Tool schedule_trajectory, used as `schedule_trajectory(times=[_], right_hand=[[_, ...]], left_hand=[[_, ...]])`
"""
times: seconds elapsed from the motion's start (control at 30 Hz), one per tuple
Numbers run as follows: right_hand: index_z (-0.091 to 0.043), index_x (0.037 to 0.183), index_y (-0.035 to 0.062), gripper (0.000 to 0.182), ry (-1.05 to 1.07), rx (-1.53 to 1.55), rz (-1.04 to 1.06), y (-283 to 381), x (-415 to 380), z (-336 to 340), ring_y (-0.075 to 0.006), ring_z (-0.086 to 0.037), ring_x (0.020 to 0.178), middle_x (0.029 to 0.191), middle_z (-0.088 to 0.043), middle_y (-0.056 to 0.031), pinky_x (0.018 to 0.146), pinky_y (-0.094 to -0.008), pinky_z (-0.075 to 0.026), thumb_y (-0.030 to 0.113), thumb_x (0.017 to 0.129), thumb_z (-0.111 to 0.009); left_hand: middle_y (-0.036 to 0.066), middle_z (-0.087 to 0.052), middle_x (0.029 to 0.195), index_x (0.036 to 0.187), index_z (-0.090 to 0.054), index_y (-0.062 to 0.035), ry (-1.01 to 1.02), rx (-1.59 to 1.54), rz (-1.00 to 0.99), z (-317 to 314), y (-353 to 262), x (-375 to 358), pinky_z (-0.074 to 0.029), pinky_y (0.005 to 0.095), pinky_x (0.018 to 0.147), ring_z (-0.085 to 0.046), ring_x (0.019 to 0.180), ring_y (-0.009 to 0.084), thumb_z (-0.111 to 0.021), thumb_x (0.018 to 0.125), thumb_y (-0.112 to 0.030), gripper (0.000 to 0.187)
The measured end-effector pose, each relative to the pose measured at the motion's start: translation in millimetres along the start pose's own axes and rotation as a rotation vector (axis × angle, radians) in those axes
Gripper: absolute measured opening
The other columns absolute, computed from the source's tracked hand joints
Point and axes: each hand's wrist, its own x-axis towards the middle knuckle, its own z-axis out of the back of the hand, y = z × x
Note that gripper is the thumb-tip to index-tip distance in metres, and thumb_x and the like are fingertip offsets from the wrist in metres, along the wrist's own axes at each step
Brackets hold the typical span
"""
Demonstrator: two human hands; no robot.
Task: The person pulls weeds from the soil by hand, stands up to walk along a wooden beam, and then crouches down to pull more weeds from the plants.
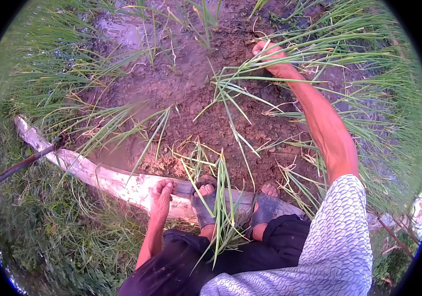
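Note:
My right hand (270, 56) reaches far forward over the wet brown soil (181, 89) and is closed around a bunch of long green onion-like plants (250, 81) whose leaves fan out to the left and down. My left hand (161, 195) rests with fingers curled on a pale wooden plank (107, 180) at the edge of the bed, beside my sandalled feet (206, 202). A loose bundle of pulled green plants (220, 197) lies across my left foot and lap.
Dense green plants (393, 98) fill the right side and the far left (38, 64). Grass (48, 237) covers the ground left of the plank. A dark thin pole (8, 172) crosses the plank at left. Puddled mud (127, 29) lies at the top.

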Motion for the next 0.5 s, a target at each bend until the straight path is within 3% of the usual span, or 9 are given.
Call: schedule_trajectory(times=[0.07,0.1,0.2,0.37,0.4,0.43,0.5], right_hand=[[-0.057,0.085,0.0032,0.013,0.218,0.94,-0.166,-17.2,-17.8,1.3,-0.0208,-0.06,0.068,0.066,-0.057,-0.0073,0.059,-0.0328,-0.05,0.009,0.074,-0.063],[-0.057,0.088,0.003,0.016,0.117,0.324,0.118,-17.0,-23.8,-3.8,-0.0231,-0.059,0.069,0.07,-0.057,-0.0084,0.061,-0.0338,-0.05,0.009,0.074,-0.062],[-0.06,0.089,0.0055,0.016,-0.063,-0.498,0.311,-10.5,-51.9,-27.3,-0.0307,-0.06,0.074,0.075,-0.06,-0.0122,0.065,-0.0408,-0.05,0.006,0.075,-0.053],[-0.061,0.083,0.0064,0.012,-0.185,-0.509,0.124,0.5,-61.9,-32.2,-0.03,-0.063,0.071,0.067,-0.06,-0.0136,0.062,-0.0389,-0.05,0.011,0.073,-0.054],[-0.061,0.08,0.0058,0.011,-0.303,-0.375,0.04,-7.3,-62.0,-25.3,-0.0304,-0.062,0.066,0.067,-0.061,-0.0125,0.061,-0.038,-0.051,0.012,0.073,-0.056],[-0.064,0.082,0.0046,0.013,-0.237,0.153,-0.192,-32.7,-57.3,-9.1,-0.0274,-0.063,0.061,0.07,-0.064,-0.0139,0.06,-0.0361,-0.052,0.013,0.073,-0.06],[-0.066,0.084,0.0023,0.016,-0.169,0.249,-0.493,-34.9,-53.3,16.3,-0.0211,-0.062,0.052,0.07,-0.066,-0.0138,0.057,-0.0322,-0.052,0.012,0.072,-0.064]], left_hand=[[0.003,-0.065,0.087,0.102,-0.059,-0.0027,0.002,0.005,-0.011,-0.7,1.7,1.6,-0.042,0.0204,0.057,-0.054,0.068,0.007,-0.059,0.092,-0.023,0.022],[0.003,-0.065,0.087,0.101,-0.06,-0.0022,0.017,0.028,-0.02,-1.4,-1.2,2.9,-0.042,0.0205,0.057,-0.054,0.068,0.007,-0.059,0.092,-0.022,0.023],[0.003,-0.065,0.085,0.101,-0.06,-0.0013,0.026,0.071,-0.039,-6.6,-9.1,5.6,-0.043,0.0205,0.057,-0.054,0.068,0.007,-0.059,0.092,-0.022,0.023],[0.003,-0.064,0.081,0.099,-0.061,-0.0002,0.04,0.095,-0.085,-18.2,-23.0,5.9,-0.043,0.0203,0.056,-0.057,0.066,0.0078,-0.061,0.091,-0.021,0.023],[0.003,-0.064,0.081,0.099,-0.061,-0.0002,0.037,0.093,-0.085,-18.4,-24.3,5.7,-0.043,0.0201,0.055,-0.057,0.066,0.0078,-0.061,0.091,-0.021,0.023],[0.003,-0.064,0.08,0.099,-0.061,-0.0001,0.034,0.087,-0.086,-19.1,-25.2,5.8,-0.043,0.02,0.055,-0.057,0.065,0.0078,-0.061,0.091,-0.021,0.022],[0.003,-0.063,0.079,0.099,-0.061,-0.0001,0.028,0.073,-0.089,-19.9,-24.0,6.0,-0.043,0.0198,0.054,-0.057,0.065,0.0078,-0.061,0.091,-0.021,0.022]])
